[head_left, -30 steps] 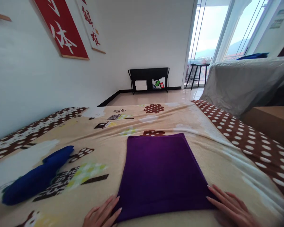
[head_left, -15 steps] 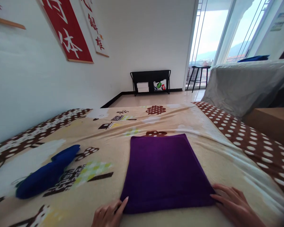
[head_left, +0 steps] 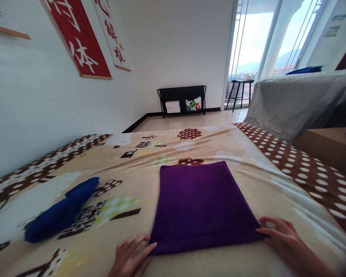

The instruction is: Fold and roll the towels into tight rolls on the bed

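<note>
Resting at the bottom of the frame, your left hand lies palm down with its fingers loosely curled. The index tip touches the near left corner of the purple cloth; whether it pinches the fabric cannot be told. Your right hand, at lower right, spreads its fingers on the near right corner, gripping nothing. The cloth lies folded, square and smooth, at centre frame on the patterned blanket.

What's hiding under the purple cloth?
The purple cloth lies flat on the patterned blanket, which shows all around it. Anything beneath its middle is covered, so I cannot tell.
</note>
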The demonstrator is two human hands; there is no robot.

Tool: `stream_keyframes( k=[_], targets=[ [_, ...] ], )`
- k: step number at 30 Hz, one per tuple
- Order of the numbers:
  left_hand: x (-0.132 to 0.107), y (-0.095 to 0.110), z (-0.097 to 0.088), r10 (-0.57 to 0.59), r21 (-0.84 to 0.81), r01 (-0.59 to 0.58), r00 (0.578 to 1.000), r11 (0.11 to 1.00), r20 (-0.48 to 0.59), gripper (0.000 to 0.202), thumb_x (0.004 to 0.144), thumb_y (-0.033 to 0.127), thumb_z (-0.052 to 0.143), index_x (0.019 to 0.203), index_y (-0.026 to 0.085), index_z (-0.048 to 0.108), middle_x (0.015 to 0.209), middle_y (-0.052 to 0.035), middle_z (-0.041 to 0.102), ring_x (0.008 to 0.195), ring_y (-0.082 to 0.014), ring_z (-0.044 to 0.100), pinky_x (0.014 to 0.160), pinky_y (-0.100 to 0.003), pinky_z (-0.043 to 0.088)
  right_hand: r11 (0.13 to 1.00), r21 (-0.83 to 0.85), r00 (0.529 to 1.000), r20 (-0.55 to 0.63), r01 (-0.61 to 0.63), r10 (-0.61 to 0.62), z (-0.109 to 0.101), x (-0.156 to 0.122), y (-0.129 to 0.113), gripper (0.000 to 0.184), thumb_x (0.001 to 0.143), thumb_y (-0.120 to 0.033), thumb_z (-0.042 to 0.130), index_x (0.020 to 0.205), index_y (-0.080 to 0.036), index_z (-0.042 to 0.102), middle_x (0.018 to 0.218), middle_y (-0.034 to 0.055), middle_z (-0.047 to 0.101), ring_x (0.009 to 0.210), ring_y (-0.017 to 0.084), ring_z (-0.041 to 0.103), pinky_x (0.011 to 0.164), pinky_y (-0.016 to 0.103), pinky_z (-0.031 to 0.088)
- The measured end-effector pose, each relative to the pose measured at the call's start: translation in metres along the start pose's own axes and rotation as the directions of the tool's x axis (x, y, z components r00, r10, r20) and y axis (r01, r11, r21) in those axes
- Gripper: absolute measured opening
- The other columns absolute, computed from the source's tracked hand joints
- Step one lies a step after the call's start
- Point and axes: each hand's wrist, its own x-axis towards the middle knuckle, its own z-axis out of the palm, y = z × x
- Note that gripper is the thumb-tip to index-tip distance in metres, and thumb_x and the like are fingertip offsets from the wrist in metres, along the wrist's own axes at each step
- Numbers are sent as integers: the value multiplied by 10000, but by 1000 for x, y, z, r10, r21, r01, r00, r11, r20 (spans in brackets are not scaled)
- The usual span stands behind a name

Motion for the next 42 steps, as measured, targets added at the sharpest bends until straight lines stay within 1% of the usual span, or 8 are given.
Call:
stream_keyframes(
  k=[9,14,19,26,29,33,37,42],
  targets=[
    [20,-14,20,-100,136,82,987,987,127,309,941,170,404,934,233,707,999,-39,728,984,-205,636,902,-358,427,984,-138,992,51,-109,117,-3,44,-7,211,927,-316,486,890,-249,683,1142,63,642,1092,241,580,957,460,426],
    [48,55,49,-334,414,362,932,835,-141,314,873,85,476,1047,213,704,1053,-92,717,933,-258,640,840,-450,401,900,-367,926,-367,-236,93,31,69,-73,214,866,-190,483,989,-207,657,1090,132,661,1008,296,585,905,497,388],
    [71,119,80,-2,133,26,984,991,-175,379,894,57,422,1111,204,696,1091,-71,721,1045,-200,644,945,-361,435,986,-125,921,-361,106,-145,59,79,-148,402,897,-80,360,1136,-231,647,1068,50,704,993,196,616,938,373,369],
    [41,47,49,117,304,-98,992,948,-47,410,938,287,483,1323,195,594,1340,-41,640,1237,-209,569,1167,-408,253,945,-327,980,-178,20,-83,25,42,-70,377,933,-342,525,1290,-257,610,1218,55,680,1028,229,644,935,393,354],
    [57,66,53,63,306,-46,997,951,-45,508,907,160,430,1406,190,523,1392,-69,596,1297,-231,528,1196,-484,172,944,-317,978,-150,92,-146,32,57,-97,469,929,-256,497,1395,-233,536,1365,57,600,1200,227,583,1005,385,333],
    [88,98,66,250,148,-262,964,954,94,587,911,122,385,1496,170,388,1491,-21,494,1377,-160,444,1098,-323,378,923,-178,938,-4,340,-346,46,83,-136,606,948,-279,460,1536,-207,331,1501,15,451,1356,187,461,1093,348,312],
    [71,56,53,167,132,-197,964,972,209,615,973,403,470,1537,244,286,1501,-13,475,1338,-179,496,1015,-327,474,982,-103,986,77,156,-148,35,63,-85,695,964,-451,492,1574,-285,203,1529,13,399,1362,212,463,1104,367,355],
    [59,9,37,36,123,-70,965,990,260,592,984,465,457,1531,347,264,1507,0,460,1364,-210,474,1111,-429,392,1000,18,974,228,-9,5,6,68,-35,525,998,-494,427,1508,-404,337,1515,-24,416,1405,227,405,1182,477,270]
  ],
)
